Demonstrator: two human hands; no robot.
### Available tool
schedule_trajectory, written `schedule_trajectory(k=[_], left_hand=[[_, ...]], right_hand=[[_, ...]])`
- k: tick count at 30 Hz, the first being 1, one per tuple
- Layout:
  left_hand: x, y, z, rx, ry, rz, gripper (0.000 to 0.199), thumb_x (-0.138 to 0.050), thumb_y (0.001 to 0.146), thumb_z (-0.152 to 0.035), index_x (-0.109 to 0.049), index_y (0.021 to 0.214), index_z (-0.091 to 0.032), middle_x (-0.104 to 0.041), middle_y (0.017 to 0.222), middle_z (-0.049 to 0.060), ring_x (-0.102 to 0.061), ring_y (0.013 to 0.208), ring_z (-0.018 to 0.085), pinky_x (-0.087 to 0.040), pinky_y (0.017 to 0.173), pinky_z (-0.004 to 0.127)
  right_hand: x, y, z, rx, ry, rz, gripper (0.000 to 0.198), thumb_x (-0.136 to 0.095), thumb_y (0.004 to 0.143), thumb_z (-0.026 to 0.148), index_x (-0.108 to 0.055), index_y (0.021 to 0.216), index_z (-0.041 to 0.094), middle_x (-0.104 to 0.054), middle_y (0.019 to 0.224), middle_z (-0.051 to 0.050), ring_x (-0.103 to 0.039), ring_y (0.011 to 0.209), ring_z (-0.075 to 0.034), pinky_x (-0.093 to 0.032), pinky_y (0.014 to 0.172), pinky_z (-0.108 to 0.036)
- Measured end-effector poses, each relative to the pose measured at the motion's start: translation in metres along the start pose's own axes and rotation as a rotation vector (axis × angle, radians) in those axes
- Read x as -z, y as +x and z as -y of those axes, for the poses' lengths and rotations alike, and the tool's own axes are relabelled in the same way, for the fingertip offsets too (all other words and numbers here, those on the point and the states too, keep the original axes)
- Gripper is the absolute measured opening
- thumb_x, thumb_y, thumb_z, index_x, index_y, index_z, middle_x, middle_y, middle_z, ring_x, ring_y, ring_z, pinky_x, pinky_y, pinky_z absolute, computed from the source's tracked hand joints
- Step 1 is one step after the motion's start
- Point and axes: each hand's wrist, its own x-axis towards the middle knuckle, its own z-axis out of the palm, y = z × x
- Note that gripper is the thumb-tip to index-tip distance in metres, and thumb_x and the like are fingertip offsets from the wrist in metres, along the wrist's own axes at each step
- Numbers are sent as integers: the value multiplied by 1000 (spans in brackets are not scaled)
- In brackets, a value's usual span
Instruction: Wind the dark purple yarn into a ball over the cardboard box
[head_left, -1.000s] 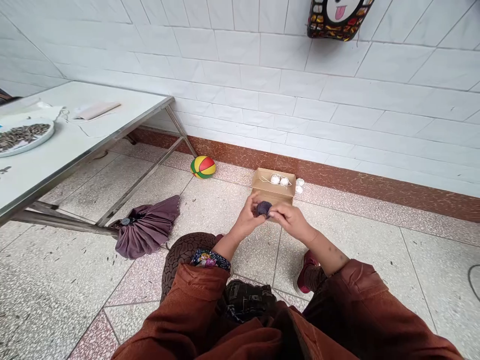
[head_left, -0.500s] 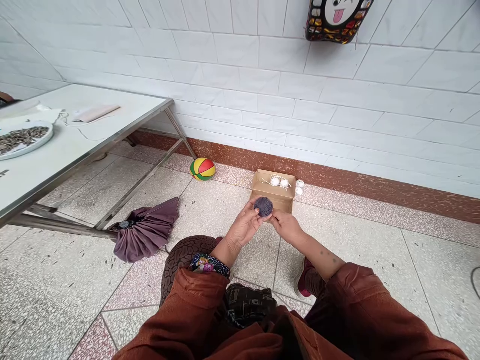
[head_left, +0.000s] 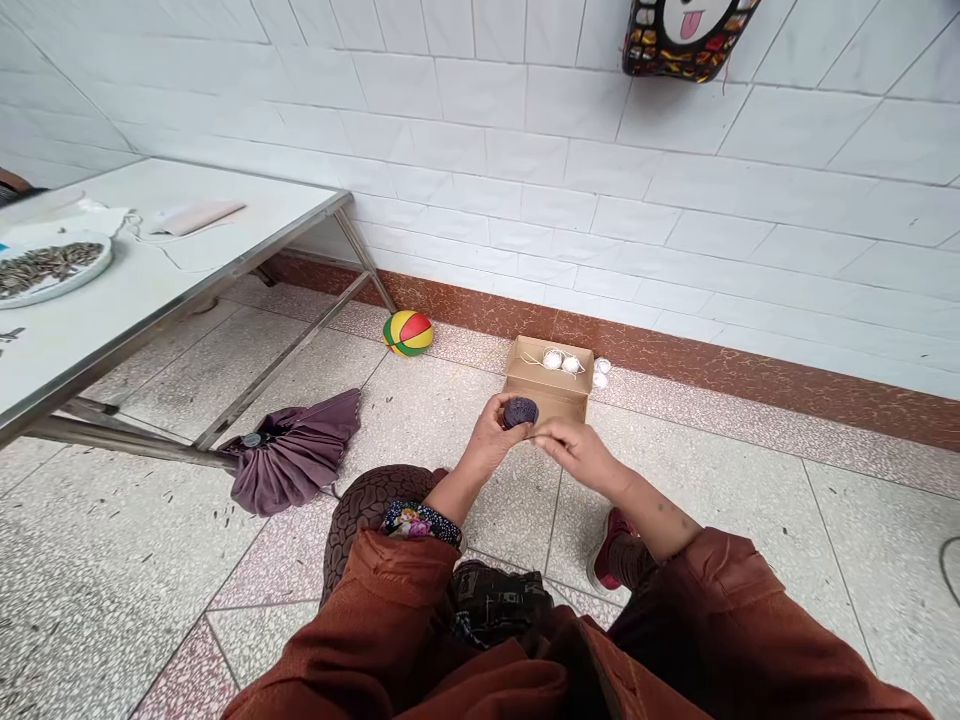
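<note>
My left hand (head_left: pixel 491 437) is closed round a small ball of dark purple-grey yarn (head_left: pixel 520 412). Just right of the ball, the fingers of my right hand (head_left: pixel 576 452) are pinched together close to the left fingertips. Whatever thin thing they grip is too small to make out. Beyond both hands an open cardboard box (head_left: pixel 550 402) lies on the floor. White yarn balls (head_left: pixel 562 361) with loose strands rest in its raised far part. More small white balls (head_left: pixel 601 372) are beside the box on its right.
A metal-framed table (head_left: pixel 255 235) stands at left, bearing a plate of seeds (head_left: pixel 56 268). Below its edge lies a folded purple umbrella (head_left: pixel 296 455). A colourful ball (head_left: pixel 409 333) sits near the wall. A patterned bag (head_left: pixel 686 45) hangs on the tiled wall.
The yarn ball has turned and shifted slightly left in my left hand. My right hand has drawn a little away from it, its fingers now pinched and bent over.
</note>
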Motion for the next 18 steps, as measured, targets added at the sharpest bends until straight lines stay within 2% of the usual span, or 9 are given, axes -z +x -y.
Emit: schedule_trajectory(k=[4, 7, 10, 13, 18], left_hand=[[0, -5, -1, 46, 22, 112, 50, -78, 71, -33, -66, 118, -20, -65, 114, 8, -60, 94, 20, -47, 75, 29], [-2, -9, -3, 88, -70, 275, 57, -78, 73, -36, -64, 127, -22, -65, 122, 9, -60, 94, 21, -46, 69, 27], [-3, -13, -6, 102, -224, 324, 62, -78, 75, -36, -61, 133, -25, -65, 125, 9, -63, 91, 19, -45, 69, 27], [-3, -13, -8, 131, -352, 304, 54, -76, 78, -36, -64, 129, -21, -68, 115, 9, -66, 85, 19, -45, 69, 28], [-2, -10, -11, 140, -499, 264, 51, -75, 78, -34, -64, 125, -17, -70, 109, 9, -68, 90, 21, -49, 83, 35]], right_hand=[[13, 10, -10, -137, 38, -228, 27, -51, 101, 39, -66, 88, 21, -69, 82, -4, -64, 76, -18, -50, 73, -29], [9, 12, -23, -222, 40, -294, 29, -51, 99, 41, -64, 82, 21, -67, 76, -2, -61, 72, -17, -48, 71, -28], [-2, 11, -33, -284, 52, -286, 31, -50, 98, 42, -62, 78, 21, -63, 72, -1, -58, 68, -16, -46, 66, -26], [-14, 8, -40, -341, 40, -261, 29, -49, 98, 38, -60, 78, 21, -62, 71, 0, -56, 66, -16, -45, 64, -26], [-28, 3, -43, -351, -87, -138, 20, -49, 99, 27, -62, 86, 20, -68, 79, -3, -64, 75, -19, -49, 70, -28]])
